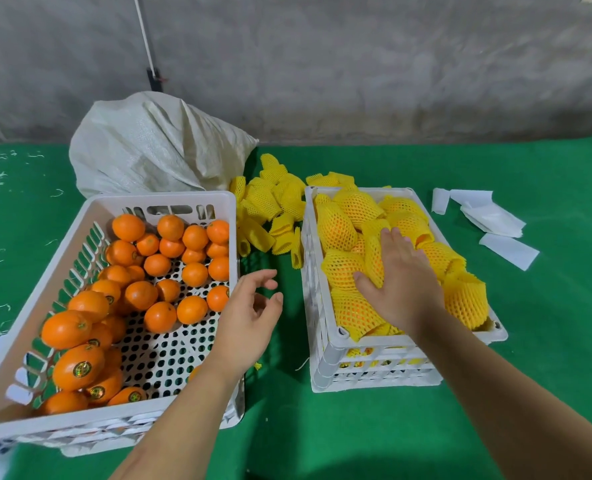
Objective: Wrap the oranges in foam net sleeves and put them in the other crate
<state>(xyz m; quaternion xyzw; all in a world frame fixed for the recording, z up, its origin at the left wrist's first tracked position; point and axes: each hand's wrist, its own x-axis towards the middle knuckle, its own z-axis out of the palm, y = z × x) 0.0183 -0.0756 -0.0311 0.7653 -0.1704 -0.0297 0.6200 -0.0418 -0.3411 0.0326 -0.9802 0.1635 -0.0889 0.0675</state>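
Fingers (396,247) of the right hand (403,289) rest on a wrapped orange (374,261).

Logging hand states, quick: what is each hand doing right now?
Left hand: open, fingers loosely curled, holding nothing.
Right hand: open, lying flat on the wrapped oranges in the right crate.

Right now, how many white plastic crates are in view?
2. The white plastic crate of bare oranges sits left on the green mat; the white plastic crate of net-wrapped oranges sits right, with loose yellow foam sleeves lying between them. None seems hidden.
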